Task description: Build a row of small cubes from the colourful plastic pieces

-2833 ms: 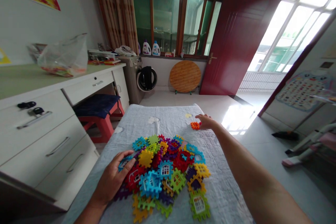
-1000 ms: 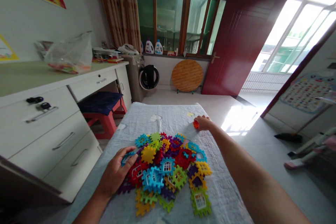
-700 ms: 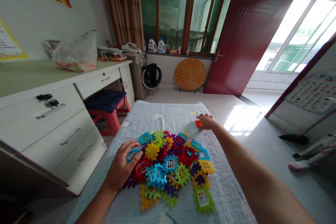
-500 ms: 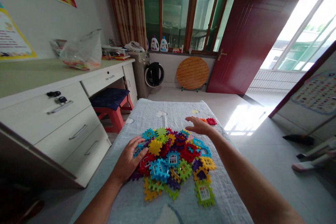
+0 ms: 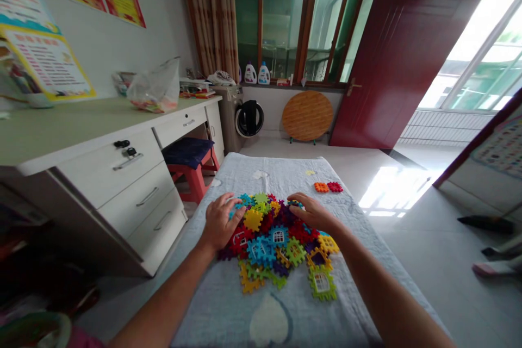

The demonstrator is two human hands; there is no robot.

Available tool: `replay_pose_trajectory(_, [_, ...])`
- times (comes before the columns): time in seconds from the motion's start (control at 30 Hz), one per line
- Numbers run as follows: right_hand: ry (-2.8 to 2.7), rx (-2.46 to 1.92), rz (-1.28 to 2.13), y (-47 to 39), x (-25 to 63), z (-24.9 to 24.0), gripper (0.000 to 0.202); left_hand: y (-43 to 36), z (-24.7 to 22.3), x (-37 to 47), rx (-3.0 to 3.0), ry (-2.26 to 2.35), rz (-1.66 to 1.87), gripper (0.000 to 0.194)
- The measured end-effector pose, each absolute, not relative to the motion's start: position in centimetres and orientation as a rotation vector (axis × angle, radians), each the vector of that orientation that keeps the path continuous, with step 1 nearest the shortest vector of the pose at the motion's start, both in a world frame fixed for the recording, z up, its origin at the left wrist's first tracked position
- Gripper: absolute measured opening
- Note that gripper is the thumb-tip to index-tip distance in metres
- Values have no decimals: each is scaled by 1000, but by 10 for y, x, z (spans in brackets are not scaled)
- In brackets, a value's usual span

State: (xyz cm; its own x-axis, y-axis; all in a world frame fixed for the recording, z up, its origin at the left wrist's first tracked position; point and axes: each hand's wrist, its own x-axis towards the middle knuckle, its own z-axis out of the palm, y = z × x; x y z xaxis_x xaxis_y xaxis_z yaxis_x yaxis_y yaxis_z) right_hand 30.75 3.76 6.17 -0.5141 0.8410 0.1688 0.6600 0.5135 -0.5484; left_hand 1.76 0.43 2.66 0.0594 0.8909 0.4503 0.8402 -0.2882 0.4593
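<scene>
Now my right hand (image 5: 317, 215) is back at the pile (image 5: 279, 236) on the cloth (image 5: 281, 171) — orange piece (image 5: 321, 187) and red piece (image 5: 335, 187) lie free near the far-right corner. Left hand (image 5: 220, 224) opposite — fingers parted on both.

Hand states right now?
Left hand: open, at the pile of multicoloured, toothed, flat plastic tiles.
Right hand: at the pile's far side; grip cannot be told.

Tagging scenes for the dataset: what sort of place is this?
Probably a room in a home: a front-loading washing machine, a desk, and toy-like plastic pieces heaped on a cloth.
</scene>
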Motion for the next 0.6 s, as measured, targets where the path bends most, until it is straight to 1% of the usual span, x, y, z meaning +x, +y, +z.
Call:
replay_pose_trajectory(0.13, [-2073, -1308, 668, 34, 333, 52, 33, 41, 36, 27, 2308, 1727, 861, 48])
replay_pose_trajectory(0.3, [-1711, -1488, 576, 41, 358, 18, 34, 91, 30, 47, 2182, 1659, 583, 49])
replay_pose_trajectory(0.43, [-1696, -1570, 503, 45, 368, 0, 30, 104, 24, 57, 2135, 1533, 451, 48])
replay_pose_trajectory(0.6, [-1782, -1602, 475, 47, 369, -2, 30, 93, 34, 61, 2051, 1366, 387, 55])
